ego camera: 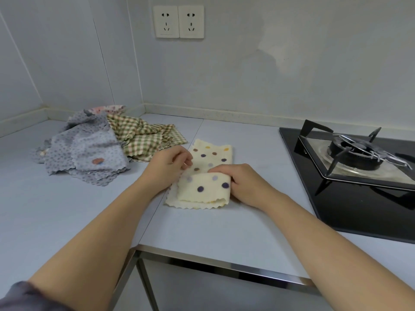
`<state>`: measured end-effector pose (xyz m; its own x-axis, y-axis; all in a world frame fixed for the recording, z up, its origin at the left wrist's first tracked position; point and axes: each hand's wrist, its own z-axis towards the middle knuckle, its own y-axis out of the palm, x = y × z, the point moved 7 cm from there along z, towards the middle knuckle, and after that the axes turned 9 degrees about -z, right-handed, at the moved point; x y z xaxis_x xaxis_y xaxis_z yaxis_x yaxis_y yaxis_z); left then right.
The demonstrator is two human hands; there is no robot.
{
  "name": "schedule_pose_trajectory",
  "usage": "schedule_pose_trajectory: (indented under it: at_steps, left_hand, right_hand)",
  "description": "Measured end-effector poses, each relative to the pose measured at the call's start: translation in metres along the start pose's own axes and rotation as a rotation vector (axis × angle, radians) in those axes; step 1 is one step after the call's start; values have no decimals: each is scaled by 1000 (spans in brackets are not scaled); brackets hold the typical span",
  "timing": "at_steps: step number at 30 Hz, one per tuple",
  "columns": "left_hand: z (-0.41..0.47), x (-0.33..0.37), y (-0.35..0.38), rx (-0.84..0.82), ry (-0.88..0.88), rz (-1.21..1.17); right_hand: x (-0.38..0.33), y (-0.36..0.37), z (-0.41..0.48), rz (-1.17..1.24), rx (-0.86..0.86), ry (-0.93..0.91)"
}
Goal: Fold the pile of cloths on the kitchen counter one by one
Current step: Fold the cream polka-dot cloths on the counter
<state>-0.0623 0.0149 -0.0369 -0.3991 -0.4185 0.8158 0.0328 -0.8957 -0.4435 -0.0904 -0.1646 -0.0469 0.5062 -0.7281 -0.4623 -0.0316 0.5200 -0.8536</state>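
A cream cloth with coloured dots (210, 154) lies on the pale grey counter (202, 227) in the middle. Its near part is doubled over into a raised fold. My left hand (167, 166) pinches the cloth's left edge with curled fingers. My right hand (241, 181) grips the right side of the folded flap, fingers over the top of it. To the left sits a loose pile: a grey patterned cloth (89, 149), a green checked cloth (146, 136), and a pink patterned one (107, 108) at the back.
A black gas hob (359, 205) with a burner and pan support (354, 149) occupies the right of the counter. Two wall sockets (178, 21) are above. The counter's metal-trimmed front edge (220, 267) runs close below my forearms.
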Motion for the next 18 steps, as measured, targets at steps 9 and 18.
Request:
schedule_pose_trajectory:
  at_steps: [9,18]
  left_hand:
    - [-3,7,8,-81,224,361]
    - [-2,-4,10,-181,236,372]
  right_hand:
    - [24,-15,-2,372,121,111]
    - [10,-20,-7,172,-46,121]
